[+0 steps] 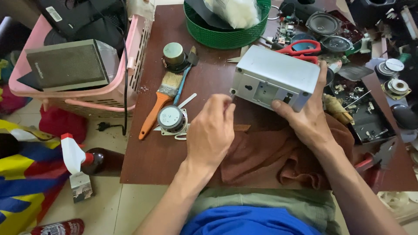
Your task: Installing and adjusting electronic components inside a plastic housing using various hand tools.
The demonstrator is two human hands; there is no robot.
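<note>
Grey box (278, 78) on brown table (148, 156), tilted, underside toward wearer, long axis running left-right, far end dipping right. Right hand (307, 117) clamped on box's near right edge, thumb across side. Left hand (211, 130) just left of box's near left corner, fingers pinched together at corner; whether tool held, cannot tell. Brown cloth (270, 161) beneath hands. Paintbrush (163, 102) well left.

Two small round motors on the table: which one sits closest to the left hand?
The silver-faced motor on its white bracket, just left of the left hand. The brass-topped motor lies farther up, above the paintbrush bristles.
</note>
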